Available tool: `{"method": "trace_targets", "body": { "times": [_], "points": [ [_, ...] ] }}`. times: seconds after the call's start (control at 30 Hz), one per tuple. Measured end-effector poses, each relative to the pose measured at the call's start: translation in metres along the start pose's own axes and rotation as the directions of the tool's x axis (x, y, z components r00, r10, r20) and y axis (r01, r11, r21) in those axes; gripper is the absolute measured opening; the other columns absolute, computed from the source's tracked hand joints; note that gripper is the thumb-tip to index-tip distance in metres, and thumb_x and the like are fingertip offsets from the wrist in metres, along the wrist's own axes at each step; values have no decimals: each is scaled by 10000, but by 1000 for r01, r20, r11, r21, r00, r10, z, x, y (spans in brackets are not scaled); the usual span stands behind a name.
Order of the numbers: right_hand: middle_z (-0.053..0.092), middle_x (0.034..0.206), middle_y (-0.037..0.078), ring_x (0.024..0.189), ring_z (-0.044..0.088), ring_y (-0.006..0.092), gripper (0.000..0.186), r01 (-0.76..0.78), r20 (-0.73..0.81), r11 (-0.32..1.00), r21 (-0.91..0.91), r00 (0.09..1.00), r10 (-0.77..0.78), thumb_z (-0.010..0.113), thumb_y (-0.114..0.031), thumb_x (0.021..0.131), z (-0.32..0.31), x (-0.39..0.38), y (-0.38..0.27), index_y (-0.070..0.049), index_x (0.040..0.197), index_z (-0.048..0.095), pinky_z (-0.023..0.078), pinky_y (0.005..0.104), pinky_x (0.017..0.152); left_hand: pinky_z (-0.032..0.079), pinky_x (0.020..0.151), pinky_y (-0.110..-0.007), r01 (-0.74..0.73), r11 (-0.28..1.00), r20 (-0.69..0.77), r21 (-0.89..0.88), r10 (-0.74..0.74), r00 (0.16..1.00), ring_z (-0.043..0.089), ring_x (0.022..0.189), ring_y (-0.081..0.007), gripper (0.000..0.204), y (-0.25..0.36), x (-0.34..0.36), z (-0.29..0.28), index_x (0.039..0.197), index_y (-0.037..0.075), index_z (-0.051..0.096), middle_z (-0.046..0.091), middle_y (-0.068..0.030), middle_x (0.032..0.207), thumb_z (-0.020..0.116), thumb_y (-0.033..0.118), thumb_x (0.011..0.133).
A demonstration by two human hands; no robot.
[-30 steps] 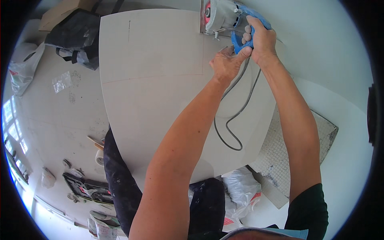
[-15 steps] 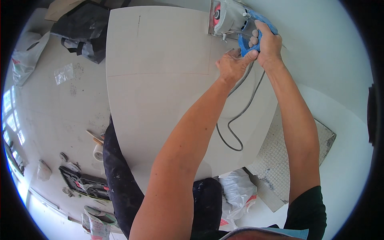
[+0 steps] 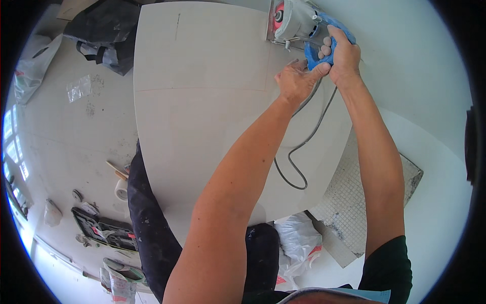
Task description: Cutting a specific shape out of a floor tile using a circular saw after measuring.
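Observation:
At the far right of a large pale tile slab (image 3: 202,121) sits a handheld circular saw (image 3: 299,23) with a grey-white body, a red disc at its hub and a blue handle. My right hand (image 3: 344,55) wraps round the blue handle. Lower down on the same handle, my left hand (image 3: 298,81) presses its thumb, its other fingers partly hidden underneath. A grey power cord (image 3: 298,147) loops over the slab below my hands. Faint reddish lines are drawn on the slab, one close to the saw's base plate. The saw's cutting edge is hidden.
White wall curves along the right. A mosaic-patterned tile (image 3: 349,192) and a white plastic bag (image 3: 298,243) lie near my legs. On the left floor are a black bag (image 3: 106,35), an open black tool case (image 3: 104,228), a white roll (image 3: 121,190) and a clear packet (image 3: 79,89).
The whole view has shifted slightly, with the slab and floor things a little higher. The saw and both hands sit slightly farther right; their hold looks the same.

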State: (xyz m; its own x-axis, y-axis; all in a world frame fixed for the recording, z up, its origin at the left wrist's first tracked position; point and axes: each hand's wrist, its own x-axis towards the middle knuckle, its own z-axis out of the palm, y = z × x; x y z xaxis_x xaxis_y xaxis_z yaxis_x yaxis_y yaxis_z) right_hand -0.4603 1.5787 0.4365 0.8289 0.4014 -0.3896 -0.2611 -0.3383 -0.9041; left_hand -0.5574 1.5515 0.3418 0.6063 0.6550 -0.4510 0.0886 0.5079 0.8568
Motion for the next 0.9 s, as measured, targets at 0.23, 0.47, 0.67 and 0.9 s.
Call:
{"method": "trace_targets", "body": {
  "times": [0.23, 0.47, 0.67, 0.9],
  "points": [
    [545, 689, 56, 506, 497, 145, 190, 8, 26, 1000, 2, 1000, -8, 702, -171, 828, -3, 0, 3, -21, 830, 586, 422, 314, 451, 246, 1028, -443, 6, 999, 36, 32, -7, 999, 555, 1159, -272, 811, 0, -1, -3, 968, 83, 766, 705, -96, 991, 630, 829, 679],
    [553, 694, 60, 512, 506, 148, 198, 20, 17, 1000, -15, 1000, -19, 705, -178, 822, -3, 0, 2, -19, 826, 588, 428, 318, 450, 212, 1077, -460, -9, 998, 52, 54, 6, 999, 480, 1308, -312, 818, 2, -3, -5, 1001, 86, 769, 724, -130, 1076, 625, 827, 686],
    [551, 688, 55, 511, 507, 147, 193, 8, 25, 1000, 1, 1000, -9, 704, -180, 823, -7, 0, 5, -24, 819, 590, 429, 318, 449, 233, 1055, -442, -41, 998, 27, 40, 39, 999, 513, 1260, -300, 817, -1, -3, -3, 970, 79, 770, 731, -111, 1027, 630, 829, 679],
    [548, 670, 49, 504, 501, 143, 186, 5, 18, 1000, -17, 1000, -5, 701, -179, 828, -3, 3, 3, -32, 805, 589, 422, 318, 438, 270, 998, -425, -23, 1000, -2, 13, 23, 1000, 584, 1027, -243, 805, -1, -3, -1, 879, 87, 764, 705, -82, 890, 617, 850, 665]
  ]
}}
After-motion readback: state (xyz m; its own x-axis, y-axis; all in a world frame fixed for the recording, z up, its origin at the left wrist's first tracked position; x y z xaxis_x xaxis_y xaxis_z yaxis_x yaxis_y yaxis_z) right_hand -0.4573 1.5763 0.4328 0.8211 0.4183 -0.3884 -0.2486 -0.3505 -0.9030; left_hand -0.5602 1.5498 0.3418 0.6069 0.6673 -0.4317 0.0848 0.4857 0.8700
